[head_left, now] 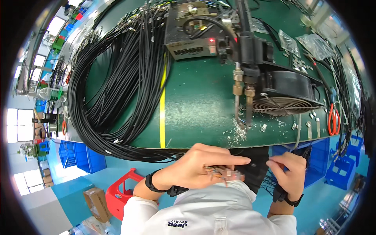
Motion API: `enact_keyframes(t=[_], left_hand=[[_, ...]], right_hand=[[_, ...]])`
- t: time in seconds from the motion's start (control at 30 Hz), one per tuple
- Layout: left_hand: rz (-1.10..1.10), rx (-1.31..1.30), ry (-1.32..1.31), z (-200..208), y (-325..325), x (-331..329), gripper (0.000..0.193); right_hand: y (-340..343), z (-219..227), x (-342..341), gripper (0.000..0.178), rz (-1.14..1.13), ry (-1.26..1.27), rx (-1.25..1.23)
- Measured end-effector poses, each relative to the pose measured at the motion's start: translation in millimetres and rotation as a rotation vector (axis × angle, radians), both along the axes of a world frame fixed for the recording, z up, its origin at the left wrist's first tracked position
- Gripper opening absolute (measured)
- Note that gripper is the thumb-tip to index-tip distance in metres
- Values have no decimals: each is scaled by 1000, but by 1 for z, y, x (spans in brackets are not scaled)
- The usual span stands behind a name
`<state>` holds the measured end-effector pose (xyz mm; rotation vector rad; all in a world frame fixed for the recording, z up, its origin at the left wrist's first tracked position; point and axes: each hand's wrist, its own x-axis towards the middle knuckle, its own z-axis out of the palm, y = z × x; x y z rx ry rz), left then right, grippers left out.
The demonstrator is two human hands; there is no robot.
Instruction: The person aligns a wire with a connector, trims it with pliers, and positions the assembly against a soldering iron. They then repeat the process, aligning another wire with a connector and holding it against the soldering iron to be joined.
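My left hand is over my lap, just off the front edge of the green bench. Its index finger points to the right, and the other fingers are curled round a cluster of small copper-coloured and silvery metal pieces. Their exact kind is too small to tell. To the right, my right hand is raised apart from the left, thumb and index finger drawn toward each other in a pinch. Anything between those fingertips is too small to make out. Both hands are below the bench top, touching neither it nor the tools on it.
A large looped bundle of black cables covers the bench's left side. Beside it stand a metal control box, two upright nozzles above metal scraps, and a black fan. Orange-handled scissors lie right; a red stool stands below left.
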<state>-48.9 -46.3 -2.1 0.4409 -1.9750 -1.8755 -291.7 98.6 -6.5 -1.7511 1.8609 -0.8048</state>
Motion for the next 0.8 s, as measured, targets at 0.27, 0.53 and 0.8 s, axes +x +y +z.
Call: enact_keyframes(t=[0.27,0.53,0.8], left_hand=[[-130,-168,-38,-13,4,-8,42],[-1,-214,172,-11,-4,16,22],[154,-270,132,-11,-10,10,7]], right_hand=[[-28,2,51,24,75,-465,-486],[-43,7,39,24,115,-442,-268],[-76,-10,60,13,-196,171,-415]])
